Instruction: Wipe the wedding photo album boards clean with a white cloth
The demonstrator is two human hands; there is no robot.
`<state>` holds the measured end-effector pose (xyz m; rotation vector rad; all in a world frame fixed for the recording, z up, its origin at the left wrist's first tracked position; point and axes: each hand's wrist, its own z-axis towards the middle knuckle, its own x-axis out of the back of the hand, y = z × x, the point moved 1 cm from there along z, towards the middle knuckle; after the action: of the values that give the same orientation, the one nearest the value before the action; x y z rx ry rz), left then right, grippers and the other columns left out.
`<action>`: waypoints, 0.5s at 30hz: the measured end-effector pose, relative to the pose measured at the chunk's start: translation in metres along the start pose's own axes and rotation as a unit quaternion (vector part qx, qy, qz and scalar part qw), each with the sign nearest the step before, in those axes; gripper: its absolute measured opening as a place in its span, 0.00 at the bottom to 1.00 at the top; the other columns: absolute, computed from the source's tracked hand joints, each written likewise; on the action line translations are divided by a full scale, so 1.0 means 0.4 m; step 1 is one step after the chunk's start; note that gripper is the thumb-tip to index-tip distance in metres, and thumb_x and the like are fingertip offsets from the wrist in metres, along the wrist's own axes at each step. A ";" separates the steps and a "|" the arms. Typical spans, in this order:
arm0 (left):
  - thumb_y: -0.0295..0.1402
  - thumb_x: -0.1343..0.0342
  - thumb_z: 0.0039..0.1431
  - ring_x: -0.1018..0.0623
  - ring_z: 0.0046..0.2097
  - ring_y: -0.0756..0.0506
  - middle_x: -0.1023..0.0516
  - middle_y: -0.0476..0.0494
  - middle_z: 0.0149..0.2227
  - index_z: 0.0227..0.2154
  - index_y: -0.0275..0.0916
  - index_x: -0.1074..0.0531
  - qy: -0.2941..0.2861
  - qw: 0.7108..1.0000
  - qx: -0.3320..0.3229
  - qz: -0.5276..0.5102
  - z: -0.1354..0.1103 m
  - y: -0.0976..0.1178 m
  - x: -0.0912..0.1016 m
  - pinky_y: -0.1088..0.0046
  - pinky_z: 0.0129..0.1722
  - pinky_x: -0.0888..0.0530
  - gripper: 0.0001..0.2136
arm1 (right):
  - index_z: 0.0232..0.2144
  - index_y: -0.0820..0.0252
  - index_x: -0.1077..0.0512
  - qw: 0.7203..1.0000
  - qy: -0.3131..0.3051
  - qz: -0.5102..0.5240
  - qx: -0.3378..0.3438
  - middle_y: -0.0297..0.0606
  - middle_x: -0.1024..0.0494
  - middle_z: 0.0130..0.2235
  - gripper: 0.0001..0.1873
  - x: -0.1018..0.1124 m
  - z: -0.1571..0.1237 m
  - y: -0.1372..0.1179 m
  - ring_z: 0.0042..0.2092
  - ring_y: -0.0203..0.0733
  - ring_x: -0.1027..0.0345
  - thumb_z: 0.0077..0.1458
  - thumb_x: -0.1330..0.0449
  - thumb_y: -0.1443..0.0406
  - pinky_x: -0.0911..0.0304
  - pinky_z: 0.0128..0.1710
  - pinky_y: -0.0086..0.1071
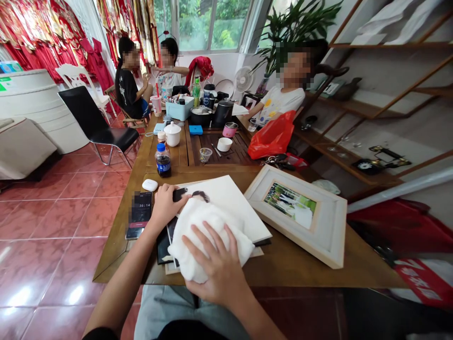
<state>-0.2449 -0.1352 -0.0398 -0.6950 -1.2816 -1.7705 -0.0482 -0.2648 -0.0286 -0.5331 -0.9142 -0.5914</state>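
My right hand lies over a bunched white cloth, its fingers spaced and curved around the cloth's top, the thumb at its near edge. The cloth rests on a stack of prints or boards, the top one a white picture with a patch of dark hair showing; the cloth hides the rest. At the stack's far left edge, the fingers and thumb of my left hand close around a small black object whose kind I cannot make out. A light wooden picture frame with a photo lies to the right.
Left of my hands are a phone, a white earbud case and a dark drink bottle. Farther back stand a tea tray, a lidded white cup and a red plastic bag. Several people sit around the table.
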 end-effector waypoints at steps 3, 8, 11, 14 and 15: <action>0.47 0.37 0.60 0.26 0.49 0.38 0.25 0.41 0.43 0.43 0.41 0.26 0.000 1.000 0.000 -0.006 0.000 0.001 0.003 0.58 0.52 0.29 0.17 | 0.63 0.52 0.35 1.000 -0.009 -0.002 0.006 0.44 0.31 0.65 0.39 0.007 -0.003 0.017 0.66 0.62 0.42 0.48 0.40 0.55 0.69 0.68 0.61; 0.48 0.37 0.59 0.26 0.49 0.38 0.25 0.41 0.43 0.43 0.41 0.26 -0.004 1.000 0.008 -0.002 -0.001 0.008 0.003 0.58 0.52 0.29 0.17 | 0.63 0.50 0.34 0.997 0.015 -0.039 -0.068 0.42 0.29 0.63 0.35 0.044 -0.046 0.129 0.65 0.62 0.40 0.52 0.39 0.57 0.62 0.67 0.60; 0.49 0.37 0.59 0.26 0.49 0.37 0.26 0.41 0.42 0.43 0.41 0.26 -0.004 1.000 0.011 0.002 0.000 0.011 0.003 0.58 0.52 0.29 0.17 | 0.63 0.49 0.35 0.991 0.046 -0.070 -0.109 0.42 0.28 0.63 0.33 0.059 -0.072 0.188 0.65 0.60 0.39 0.56 0.39 0.57 0.59 0.67 0.58; 0.49 0.37 0.59 0.26 0.49 0.37 0.26 0.41 0.42 0.43 0.41 0.26 -0.005 1.000 0.013 0.003 0.000 0.011 0.003 0.58 0.51 0.29 0.17 | 0.62 0.49 0.34 0.988 0.060 -0.080 -0.122 0.42 0.27 0.62 0.30 0.063 -0.074 0.199 0.65 0.60 0.39 0.58 0.40 0.57 0.58 0.67 0.58; 0.48 0.37 0.59 0.26 0.49 0.37 0.25 0.41 0.42 0.43 0.41 0.26 -0.006 1.000 0.014 0.003 0.000 0.011 0.004 0.58 0.51 0.29 0.17 | 0.61 0.50 0.33 0.988 0.059 -0.076 -0.122 0.43 0.27 0.61 0.29 0.061 -0.068 0.190 0.65 0.60 0.39 0.58 0.40 0.57 0.59 0.67 0.59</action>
<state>-0.2419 -0.1363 -0.0365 -0.6945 -1.3080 -1.7435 0.0301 -0.2338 -0.0349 -0.6442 -0.7779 -0.8716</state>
